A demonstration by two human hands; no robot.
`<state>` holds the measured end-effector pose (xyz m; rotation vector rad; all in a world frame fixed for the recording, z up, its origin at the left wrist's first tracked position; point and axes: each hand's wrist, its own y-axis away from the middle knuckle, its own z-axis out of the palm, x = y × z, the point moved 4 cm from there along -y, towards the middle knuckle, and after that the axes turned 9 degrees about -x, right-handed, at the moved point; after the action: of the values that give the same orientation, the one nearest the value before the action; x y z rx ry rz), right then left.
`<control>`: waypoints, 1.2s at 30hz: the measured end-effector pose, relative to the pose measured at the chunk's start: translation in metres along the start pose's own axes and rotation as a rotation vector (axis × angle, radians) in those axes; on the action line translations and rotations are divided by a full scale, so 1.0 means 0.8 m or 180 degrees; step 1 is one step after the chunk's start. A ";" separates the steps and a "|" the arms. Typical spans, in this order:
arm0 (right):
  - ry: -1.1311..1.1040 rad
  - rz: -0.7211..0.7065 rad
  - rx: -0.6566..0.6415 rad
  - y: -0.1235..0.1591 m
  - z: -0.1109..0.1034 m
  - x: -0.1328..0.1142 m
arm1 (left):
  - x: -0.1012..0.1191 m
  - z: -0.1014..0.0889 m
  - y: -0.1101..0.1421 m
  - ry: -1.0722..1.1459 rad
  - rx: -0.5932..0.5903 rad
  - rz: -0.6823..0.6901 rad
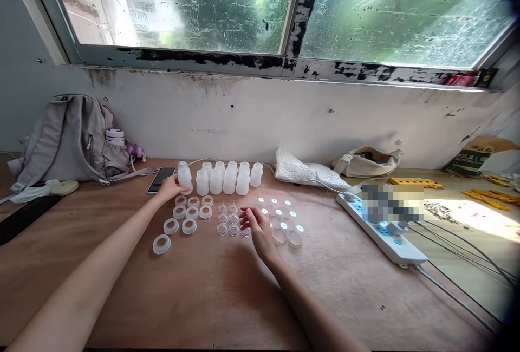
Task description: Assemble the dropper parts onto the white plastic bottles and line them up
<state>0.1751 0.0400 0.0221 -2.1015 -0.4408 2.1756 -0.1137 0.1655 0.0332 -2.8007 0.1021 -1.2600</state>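
My left hand is closed round a frosted baby bottle with a clear top, which stands upright at the left end of the bottle group. More frosted bottles without tops stand in rows beside it. My right hand is over the right side of several clear bottle nipples, its fingers loosely bent and apart, with nothing seen in them. Part of the nipple group is hidden behind that hand. White screw rings lie to the left. Clear round covers, several with white spots, lie to the right.
A phone lies behind my left hand, near a grey backpack. A white padded mailer and a beige bag lie along the wall. A power strip with cables crosses the right side; yellow parts lie beyond.
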 end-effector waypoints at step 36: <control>0.2937 0.0230 -0.0129 0.001 -0.009 0.003 | 0.041 0.048 0.154 -0.1653 -0.0550 0.1249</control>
<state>0.1824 0.0410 0.0196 -2.8289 -0.3020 0.9941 -0.0667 0.0411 0.0211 -2.9389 0.7115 -0.4444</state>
